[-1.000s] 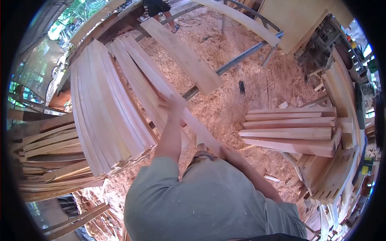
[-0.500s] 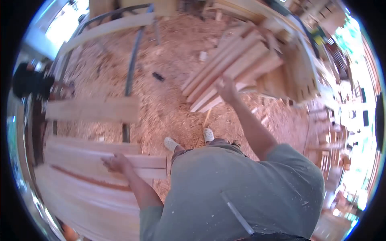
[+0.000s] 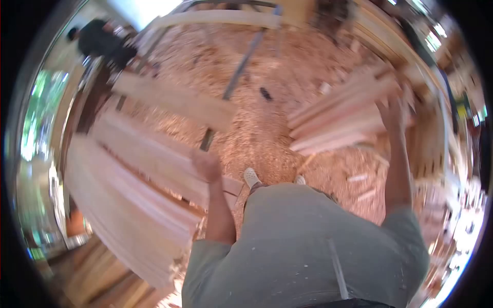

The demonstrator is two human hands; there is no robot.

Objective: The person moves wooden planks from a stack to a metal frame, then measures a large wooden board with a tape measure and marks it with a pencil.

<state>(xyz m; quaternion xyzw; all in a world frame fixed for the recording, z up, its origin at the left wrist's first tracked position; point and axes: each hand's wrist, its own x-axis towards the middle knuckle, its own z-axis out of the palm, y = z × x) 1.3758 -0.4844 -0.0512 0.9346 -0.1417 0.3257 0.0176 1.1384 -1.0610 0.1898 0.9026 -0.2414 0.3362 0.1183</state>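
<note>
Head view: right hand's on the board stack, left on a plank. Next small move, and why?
Probably close the right hand around one board of the board stack: its fingers lie spread there, no grip visible. The left hand is on a plank of the other pile; blur hides its grip.

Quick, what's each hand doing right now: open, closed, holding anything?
Left hand: curled shut on the edge of a long plank.
Right hand: on the stack of boards; too blurred to tell its grip.

Woodworking shop; sawdust floor (image 3: 267,128); stacked planks (image 3: 128,205); cut boards (image 3: 339,123) piled
</note>
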